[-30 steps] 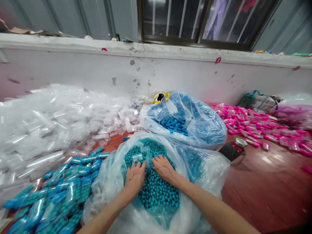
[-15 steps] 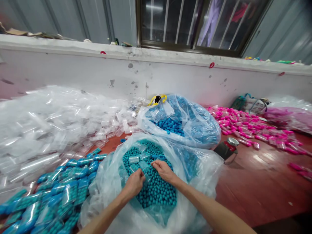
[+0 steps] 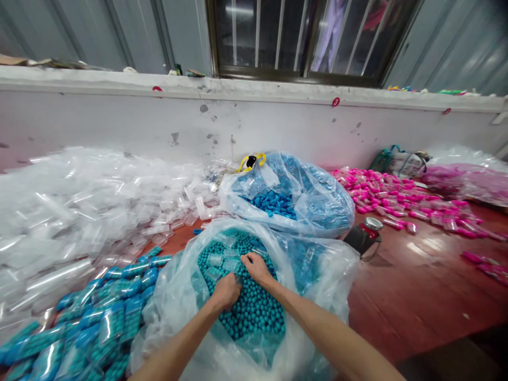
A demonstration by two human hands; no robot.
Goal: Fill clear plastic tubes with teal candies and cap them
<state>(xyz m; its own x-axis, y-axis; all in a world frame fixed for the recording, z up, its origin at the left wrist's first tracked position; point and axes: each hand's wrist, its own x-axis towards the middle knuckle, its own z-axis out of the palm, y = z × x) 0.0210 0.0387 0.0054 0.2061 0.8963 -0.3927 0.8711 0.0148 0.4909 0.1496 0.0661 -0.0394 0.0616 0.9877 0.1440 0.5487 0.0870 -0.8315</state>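
Note:
Teal beads (image 3: 254, 312) fill an open clear plastic bag (image 3: 174, 301) in front of me. Several small clear plastic containers (image 3: 215, 260) lie on the beads at the far side of my hands. My left hand (image 3: 227, 292) is closed and low over the beads, around a clear plastic container that its fingers mostly hide. Just beyond it to the right, my right hand (image 3: 257, 268) has its thumb and fingertips pressed together beside the clear containers. Whatever sits in its fingertips is too small or hidden to make out.
Filled containers with blue caps (image 3: 115, 317) are heaped at left, below a large pile of clear empties (image 3: 79, 201). Behind stands a bag of blue caps (image 3: 273, 203). A jar with a metal lid (image 3: 367, 230) and pink-capped containers (image 3: 397, 196) are at right.
My left hand has turned and moved slightly right and down into the beads, closer to my right hand. The right hand has shifted a little left and up. The view has turned slightly.

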